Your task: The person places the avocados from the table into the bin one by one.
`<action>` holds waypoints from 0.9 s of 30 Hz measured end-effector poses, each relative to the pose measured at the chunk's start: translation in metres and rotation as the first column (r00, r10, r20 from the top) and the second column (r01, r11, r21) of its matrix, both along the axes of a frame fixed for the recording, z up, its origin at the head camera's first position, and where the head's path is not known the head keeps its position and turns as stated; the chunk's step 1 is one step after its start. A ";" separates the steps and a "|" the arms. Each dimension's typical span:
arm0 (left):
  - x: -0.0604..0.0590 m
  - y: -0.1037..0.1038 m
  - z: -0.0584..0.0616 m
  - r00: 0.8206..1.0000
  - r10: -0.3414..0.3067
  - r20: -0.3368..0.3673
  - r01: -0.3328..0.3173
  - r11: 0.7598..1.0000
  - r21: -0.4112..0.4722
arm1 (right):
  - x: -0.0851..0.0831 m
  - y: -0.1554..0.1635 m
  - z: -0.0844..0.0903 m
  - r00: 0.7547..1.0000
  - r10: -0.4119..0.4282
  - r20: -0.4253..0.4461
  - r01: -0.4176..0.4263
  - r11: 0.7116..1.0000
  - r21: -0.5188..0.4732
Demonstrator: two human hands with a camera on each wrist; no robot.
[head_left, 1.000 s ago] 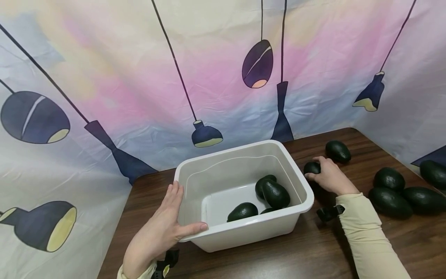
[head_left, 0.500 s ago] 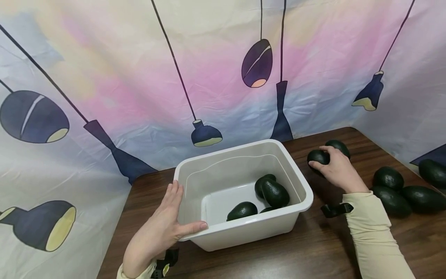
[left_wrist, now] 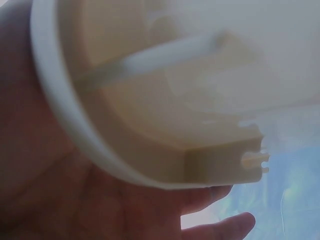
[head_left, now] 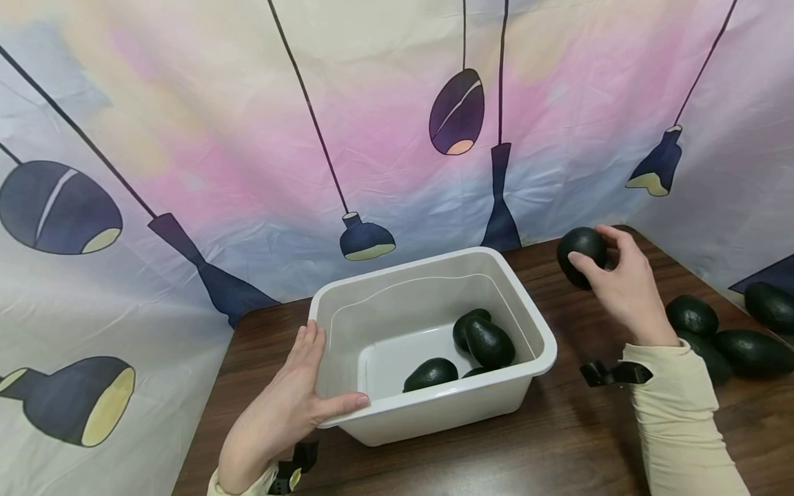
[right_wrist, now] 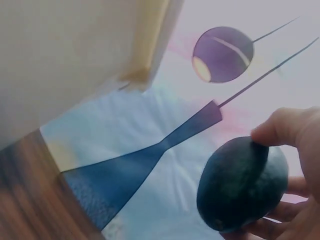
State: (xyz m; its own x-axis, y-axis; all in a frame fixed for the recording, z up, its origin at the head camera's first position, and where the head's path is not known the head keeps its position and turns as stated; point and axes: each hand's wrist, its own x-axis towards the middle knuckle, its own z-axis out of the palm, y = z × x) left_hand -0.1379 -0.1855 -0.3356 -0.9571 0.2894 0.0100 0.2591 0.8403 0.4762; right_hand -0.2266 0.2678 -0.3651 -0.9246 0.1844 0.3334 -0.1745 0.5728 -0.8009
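Observation:
A white plastic tub (head_left: pixel 533 324) stands on the brown wooden table (head_left: pixel 558 448), and several dark green avocados (head_left: pixel 490 343) lie in it. My left hand (head_left: pixel 291 406) rests flat against the tub's near left corner, thumb over the rim (left_wrist: pixel 65 110). My right hand (head_left: pixel 623 286) grips one avocado (head_left: pixel 579 255) in the air above the table, right of the tub; the right wrist view shows this avocado (right_wrist: pixel 240 185) between thumb and fingers.
More avocados (head_left: pixel 691 315) lie on the table at the right, one (head_left: pixel 772 306) near the right edge. A printed cloth backdrop (head_left: pixel 372 138) with lamp shapes hangs close behind the table. The table's left edge is beside my left wrist.
My right hand has lifted the avocado off the table, up and slightly right. The left hand and the tub have stayed put.

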 end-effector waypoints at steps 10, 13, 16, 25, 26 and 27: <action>-0.001 0.000 0.000 1.000 -0.002 0.002 0.002 1.000 0.001 | 0.009 -0.007 0.013 0.982 -0.098 -0.161 0.072 0.984 -0.163; -0.001 0.000 0.000 1.000 -0.002 0.006 0.002 1.000 0.003 | 0.010 -0.011 0.016 0.967 -0.092 -0.238 0.033 0.971 -0.239; -0.001 0.000 0.000 1.000 -0.002 0.009 0.002 1.000 0.003 | 0.011 -0.014 0.018 0.949 -0.084 -0.303 -0.013 0.952 -0.304; -0.001 0.000 0.000 1.000 0.002 0.008 -0.002 1.000 0.003 | 0.013 -0.022 0.022 0.893 -0.025 -0.449 -0.216 0.852 -0.477; -0.001 0.000 0.000 1.000 0.002 0.006 -0.002 1.000 0.002 | 0.013 -0.022 0.023 0.886 -0.017 -0.463 -0.242 0.835 -0.494; -0.001 0.000 0.000 1.000 0.000 0.005 0.000 1.000 0.002 | 0.013 -0.023 0.023 0.877 -0.008 -0.480 -0.270 0.819 -0.507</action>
